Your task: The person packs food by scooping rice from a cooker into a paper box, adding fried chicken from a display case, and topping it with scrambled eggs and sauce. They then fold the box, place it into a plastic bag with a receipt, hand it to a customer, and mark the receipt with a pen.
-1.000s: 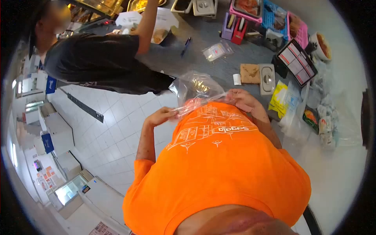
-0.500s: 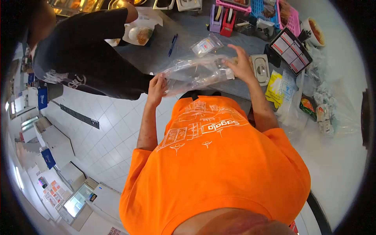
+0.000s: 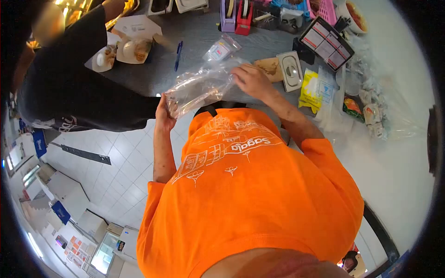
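Observation:
A clear plastic bag [image 3: 199, 88] stretches between my hands over the counter's near edge. My left hand [image 3: 164, 114] is closed on its left end, thumb up. At the other end, my right hand [image 3: 252, 81] pinches the bag's edge with bent fingers. Just beyond the bag lies a small clear packet [image 3: 221, 48] with a printed label. A blue pen [image 3: 178, 55] rests further left. To the right of my right hand are a tan flat piece [image 3: 270, 68] and a metal container lid [image 3: 291, 71].
A co-worker in a black shirt [image 3: 69, 83] stands close on the left, beside open food boxes [image 3: 134, 48]. Purple [image 3: 228, 16] and red tape dispensers [image 3: 244, 18] stand at the back. On the right are a labelled black stand [image 3: 327, 42], a yellow packet [image 3: 309, 91] and a bowl [image 3: 354, 18].
The whole view has shifted, with counter items appearing further left. My right hand's fingers, spread before, have closed on the bag. The tan piece now shows more. The co-worker has leaned further left.

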`<state>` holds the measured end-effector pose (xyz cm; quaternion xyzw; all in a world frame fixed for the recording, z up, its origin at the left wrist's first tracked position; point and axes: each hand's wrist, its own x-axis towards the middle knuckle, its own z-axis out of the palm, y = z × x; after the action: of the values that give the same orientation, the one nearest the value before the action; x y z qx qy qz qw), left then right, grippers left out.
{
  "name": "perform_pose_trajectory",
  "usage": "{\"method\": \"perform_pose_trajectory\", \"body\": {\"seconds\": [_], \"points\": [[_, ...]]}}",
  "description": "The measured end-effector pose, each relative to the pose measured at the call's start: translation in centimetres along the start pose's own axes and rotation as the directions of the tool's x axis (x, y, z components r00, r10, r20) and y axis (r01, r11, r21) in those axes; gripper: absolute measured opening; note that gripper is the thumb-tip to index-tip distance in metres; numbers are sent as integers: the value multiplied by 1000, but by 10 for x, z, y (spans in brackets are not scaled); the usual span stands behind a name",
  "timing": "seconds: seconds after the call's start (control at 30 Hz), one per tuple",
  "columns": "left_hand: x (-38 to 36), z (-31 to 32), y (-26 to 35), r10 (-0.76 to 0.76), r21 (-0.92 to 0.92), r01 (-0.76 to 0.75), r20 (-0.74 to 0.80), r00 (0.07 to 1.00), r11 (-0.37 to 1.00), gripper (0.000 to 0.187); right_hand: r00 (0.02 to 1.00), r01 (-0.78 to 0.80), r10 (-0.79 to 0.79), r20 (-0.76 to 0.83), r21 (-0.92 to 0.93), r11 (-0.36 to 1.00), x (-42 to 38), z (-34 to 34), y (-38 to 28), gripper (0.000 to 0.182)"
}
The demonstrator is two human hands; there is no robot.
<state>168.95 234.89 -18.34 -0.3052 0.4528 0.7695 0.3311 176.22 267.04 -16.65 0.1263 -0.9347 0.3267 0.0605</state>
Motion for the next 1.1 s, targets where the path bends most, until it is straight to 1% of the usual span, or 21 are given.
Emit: {"method": "perform_pose_trajectory", "body": {"seconds": [0.1,0.13,0.17,0.2,0.27,0.3,0.37,0.47,0.5,0.57,0.6,0.63,0.67,0.77,0.83,0.87,0.9,0.93,0.97,1.03,1.1], "points": [[-4,20,-6,44,152,-35,-54,998,988,42,996,74,-82,-37,-168,983,-33,21,33,17],[11,10,-10,156,168,-163,54,986,972,41,985,79,-84,-149,-43,996,-35,21,29,15],[20,-5,-10,162,159,-167,48,986,973,41,963,99,-75,-259,82,992,-35,20,27,14],[17,-4,-5,152,123,-152,12,988,981,40,964,105,-80,-252,85,991,-29,13,26,14],[14,-3,-3,140,41,-139,-16,990,989,39,919,-280,174,-353,-275,920,-13,-8,24,15],[15,-4,-3,142,40,-141,-17,990,989,39,920,-278,172,-353,-275,920,-13,-4,29,15],[17,-6,-5,120,66,-113,-129,984,991,39,981,-129,191,30,-635,762,-16,13,44,19],[27,-24,-14,110,47,-105,-101,989,993,42,972,22,161,172,-747,664,-28,46,71,30],[30,-28,-18,101,22,-100,-97,990,995,45,972,31,153,176,-749,662,-28,37,68,30],[22,-25,-26,115,1,-115,-86,990,993,44,961,-119,181,209,-278,953,-27,2,48,25],[17,-21,-30,128,-12,-129,-71,989,992,43,961,-112,175,216,-279,954,-26,-14,51,25],[8,-12,-33,128,-20,-130,-74,989,991,43,910,-313,317,267,-58,948,-25,-32,60,24],[-2,-1,-36,145,-38,-148,-71,987,988,43,833,-504,432,347,151,850,-26,-49,72,24],[-10,13,-45,152,-42,-157,-101,983,987,42,832,-488,476,285,-34,872,-35,-79,109,23],[-8,11,-49,152,-33,-158,-134,979,987,43,750,-576,626,212,-255,776,-38,-84,125,28],[-4,1,-50,152,-23,-154,-71,986,988,42,757,-555,593,272,-210,805,-41,-82,131,43],[-3,-5,-51,150,-12,-150,-10,989,989,41,762,-550,588,274,-208,809,-47,-76,133,43],[-9,4,-49,158,-15,-158,-14,987,987,41,918,-319,374,131,-318,893,-54,-71,132,49],[-15,14,-47,157,-13,-158,-69,985,987,40,994,-86,107,20,-450,889,-61,-65,131,55],[-19,19,-48,162,-13,-165,-130,978,986,39,995,18,29,99,-446,895,-68,-57,127,59],[-17,13,-47,135,-74,-135,4,991,988,38,982,129,-55,181,-428,895,-70,-50,121,63]]}}
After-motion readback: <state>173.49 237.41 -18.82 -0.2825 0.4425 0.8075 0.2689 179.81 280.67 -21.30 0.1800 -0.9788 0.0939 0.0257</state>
